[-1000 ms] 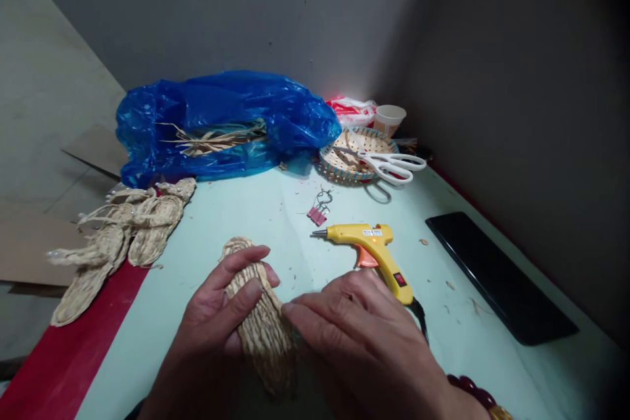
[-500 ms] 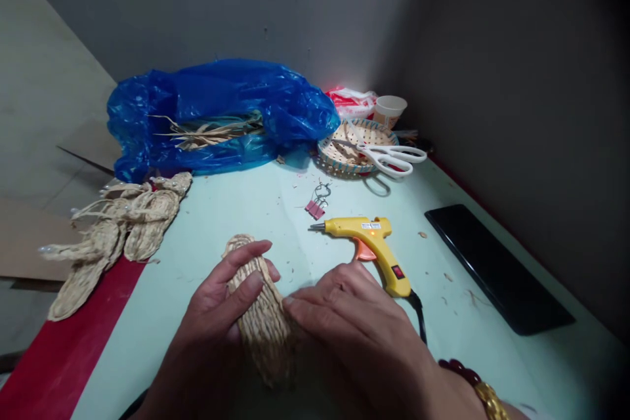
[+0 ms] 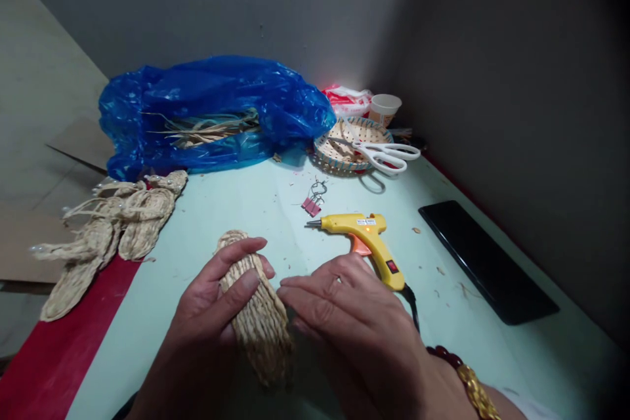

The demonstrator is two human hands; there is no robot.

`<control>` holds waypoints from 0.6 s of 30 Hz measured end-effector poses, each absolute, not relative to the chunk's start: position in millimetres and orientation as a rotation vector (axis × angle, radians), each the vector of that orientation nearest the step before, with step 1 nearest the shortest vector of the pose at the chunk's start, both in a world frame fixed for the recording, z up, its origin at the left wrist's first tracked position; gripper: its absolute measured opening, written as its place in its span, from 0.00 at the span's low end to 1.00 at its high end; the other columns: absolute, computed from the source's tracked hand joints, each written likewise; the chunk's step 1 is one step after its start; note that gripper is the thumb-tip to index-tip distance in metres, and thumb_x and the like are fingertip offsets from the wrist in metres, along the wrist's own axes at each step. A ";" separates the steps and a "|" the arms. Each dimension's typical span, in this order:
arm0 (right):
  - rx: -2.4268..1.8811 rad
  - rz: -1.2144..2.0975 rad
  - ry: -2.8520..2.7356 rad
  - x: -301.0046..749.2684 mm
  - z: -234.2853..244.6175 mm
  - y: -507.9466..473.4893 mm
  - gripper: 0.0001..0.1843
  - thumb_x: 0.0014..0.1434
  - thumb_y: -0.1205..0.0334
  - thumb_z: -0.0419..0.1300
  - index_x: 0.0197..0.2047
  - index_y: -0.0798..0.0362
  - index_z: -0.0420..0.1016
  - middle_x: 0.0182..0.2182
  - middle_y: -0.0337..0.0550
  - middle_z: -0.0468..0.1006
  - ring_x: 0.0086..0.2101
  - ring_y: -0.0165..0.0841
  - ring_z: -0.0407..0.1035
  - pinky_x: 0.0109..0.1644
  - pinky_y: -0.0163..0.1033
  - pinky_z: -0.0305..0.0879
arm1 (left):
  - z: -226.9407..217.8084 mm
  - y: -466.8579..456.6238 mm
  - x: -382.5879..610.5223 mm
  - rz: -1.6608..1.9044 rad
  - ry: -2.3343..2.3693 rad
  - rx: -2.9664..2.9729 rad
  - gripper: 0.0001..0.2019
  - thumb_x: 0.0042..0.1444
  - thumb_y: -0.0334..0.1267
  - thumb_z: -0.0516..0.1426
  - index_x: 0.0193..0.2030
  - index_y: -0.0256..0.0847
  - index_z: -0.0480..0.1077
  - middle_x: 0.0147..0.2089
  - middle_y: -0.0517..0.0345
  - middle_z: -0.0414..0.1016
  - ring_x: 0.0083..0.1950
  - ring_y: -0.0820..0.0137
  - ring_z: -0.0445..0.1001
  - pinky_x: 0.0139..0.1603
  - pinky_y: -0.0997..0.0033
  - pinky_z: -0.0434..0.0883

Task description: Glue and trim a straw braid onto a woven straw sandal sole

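A small woven straw sandal (image 3: 258,325) lies on the pale green table (image 3: 236,210) right in front of me. My left hand (image 3: 214,305) wraps its fingers over the sandal's upper part and holds it. My right hand (image 3: 344,318) rests against the sandal's right side with its fingers together and stretched toward it; what its fingertips do is hidden. A yellow glue gun (image 3: 367,239) lies just beyond my right hand, nozzle pointing left.
Several finished straw sandals (image 3: 105,236) lie at the left edge. A blue plastic bag (image 3: 211,111) with straw sits at the back. A woven tray (image 3: 344,147) carries white scissors (image 3: 386,156). Pink binder clips (image 3: 312,203), a paper cup (image 3: 384,108), a black phone (image 3: 485,259).
Both hands stay on the sandal with almost no change. The view has drifted slightly, so everything sits a little more to the left and higher.
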State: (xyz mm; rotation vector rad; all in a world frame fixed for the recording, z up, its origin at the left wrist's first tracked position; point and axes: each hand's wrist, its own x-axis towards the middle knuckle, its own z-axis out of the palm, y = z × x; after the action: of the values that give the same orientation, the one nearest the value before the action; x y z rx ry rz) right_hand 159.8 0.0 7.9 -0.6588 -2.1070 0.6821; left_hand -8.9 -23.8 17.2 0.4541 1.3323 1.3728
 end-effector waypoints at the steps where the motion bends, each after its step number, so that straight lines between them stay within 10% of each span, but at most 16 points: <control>1: -0.664 0.696 -2.114 159.0 4.5 -1.0 0.12 0.62 0.72 0.55 0.47 0.55 0.74 0.34 0.41 0.78 0.35 0.35 0.65 0.41 0.45 0.60 | 16.3 -23.7 -9.7 1.367 1.348 0.454 0.16 0.43 0.38 0.70 0.40 0.44 0.78 0.31 0.62 0.76 0.25 0.76 0.74 0.26 0.81 0.72; 18: -0.700 0.734 -2.125 148.2 -8.8 -8.8 0.10 0.66 0.72 0.54 0.44 0.62 0.76 0.35 0.52 0.81 0.30 0.36 0.71 0.35 0.42 0.69 | 12.8 -19.7 -11.6 1.295 1.431 0.328 0.24 0.35 0.36 0.74 0.43 0.42 0.77 0.28 0.62 0.78 0.24 0.75 0.75 0.26 0.81 0.72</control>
State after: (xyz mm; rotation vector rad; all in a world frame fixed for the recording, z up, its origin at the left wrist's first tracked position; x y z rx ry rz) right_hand 148.2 -8.8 -8.8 -0.6999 -2.1247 0.7338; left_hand -11.6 -19.7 12.8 0.3284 1.4308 1.2952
